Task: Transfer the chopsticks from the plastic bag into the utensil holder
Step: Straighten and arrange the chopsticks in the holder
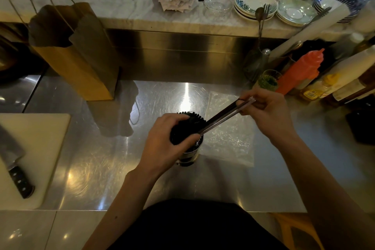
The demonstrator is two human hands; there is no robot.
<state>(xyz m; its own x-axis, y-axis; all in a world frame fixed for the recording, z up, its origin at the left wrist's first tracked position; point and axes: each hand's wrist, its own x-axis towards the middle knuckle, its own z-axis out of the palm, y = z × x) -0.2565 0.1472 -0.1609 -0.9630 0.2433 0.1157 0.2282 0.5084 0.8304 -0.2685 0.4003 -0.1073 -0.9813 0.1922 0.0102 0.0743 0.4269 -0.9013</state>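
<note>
Steel worktop (105, 148) fills the middle of the view, with a raised marble ledge (125, 6) behind it carrying stacked plates (253, 4). At the centre stands the utensil holder (187, 154), a metal cup packed with dark chopsticks (185, 126). The left hand (168, 140) is wrapped around the tops of that bundle, fingers curled over it. The right hand (267, 111) pinches the upper ends of a pair of chopsticks (225, 116), which slants down and left so its tips meet the bundle at the holder's rim. A clear plastic bag (229, 138) lies flat on the worktop just right of the holder, under the right hand. A brown paper bag (81, 63) stands at rear left, and a knife (14, 160) rests on a white cutting board (40, 148) at the left edge.
</note>
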